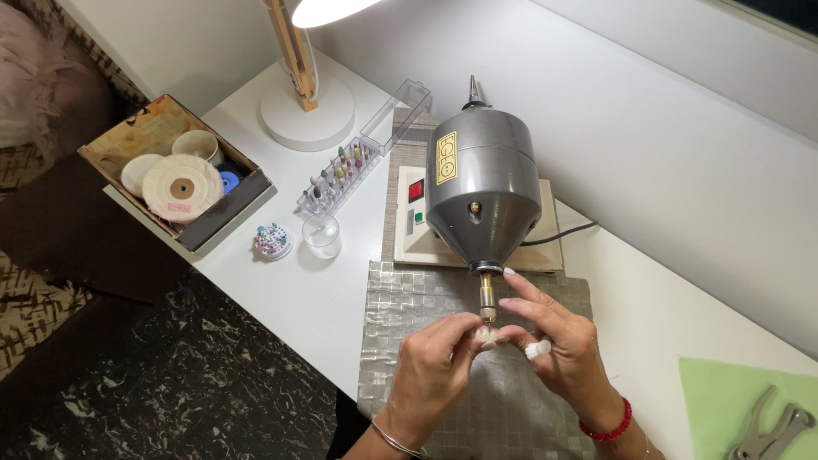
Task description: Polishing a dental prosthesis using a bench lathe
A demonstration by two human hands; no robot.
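The left hand [430,370] wears a thin silver bangle; the right hand [558,341] has a red bead bracelet, white-painted nails.

Glossy grey metal motor housing [482,183]

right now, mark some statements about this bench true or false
1. Both hands meet at the spindle tip of the grey polishing motor. True: left hand and right hand pinch a small pale piece there.
2. The cardboard box holds pliers. False: it holds buffing wheels; metal pliers lie on the green mat.
3. The lamp base is black. False: white.
4. A clear case of burs stands open beside the motor. True.
5. The right wrist wears a red bead bracelet. True.
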